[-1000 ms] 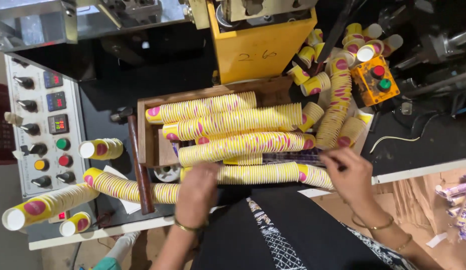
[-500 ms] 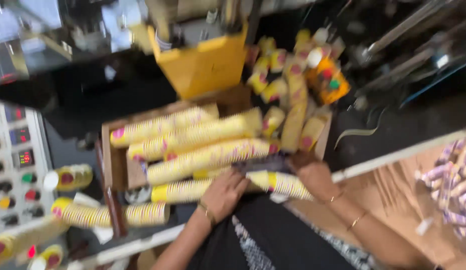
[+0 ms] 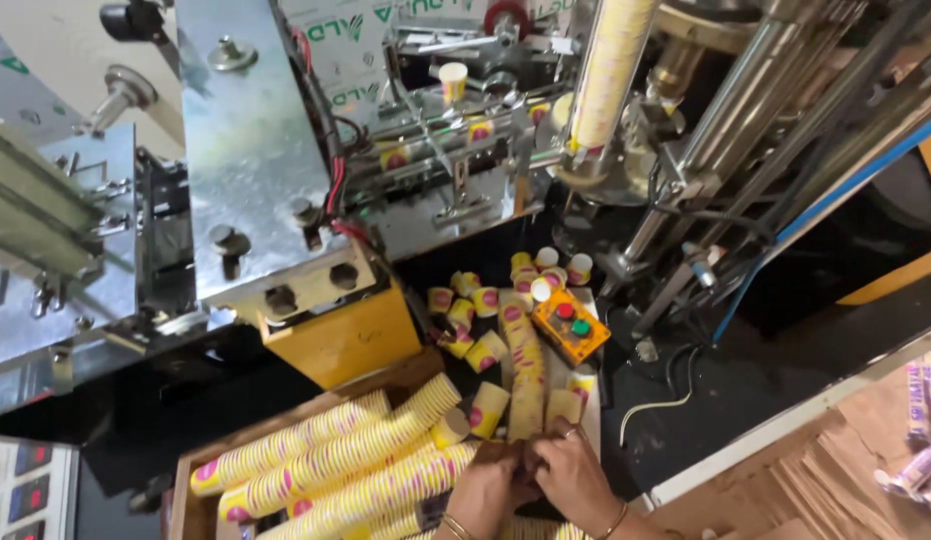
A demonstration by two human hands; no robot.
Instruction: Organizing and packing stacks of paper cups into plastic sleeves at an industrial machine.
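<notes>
The long stack of nested yellow paper cups [image 3: 525, 375] that ran from the loose cups down toward the person lay with its near end between both hands, at the right end of the cardboard box [image 3: 190, 505]. The left hand [image 3: 482, 493] and the right hand [image 3: 573, 473] had closed in on each other: a second earlier they worked well apart along the front rows, and now they met just beside the box's right edge, fingers curled around the bottom of that stack. How firmly they clasped it could not be told, as the fingertips were hidden against the cups.

The view had also tipped upward, so the hands sat at the bottom edge and the cup-forming machine [image 3: 285, 150] filled the top. To judge from this, the work had moved from settling rows in the box to drawing in another stack.

Beside the stack, three long rows of cups [image 3: 345, 450] lay slanted in the box. Loose cups [image 3: 480, 300] were scattered beyond them, near an orange button box [image 3: 568, 325]. A control panel [image 3: 25, 490] showed at the lower left corner
</notes>
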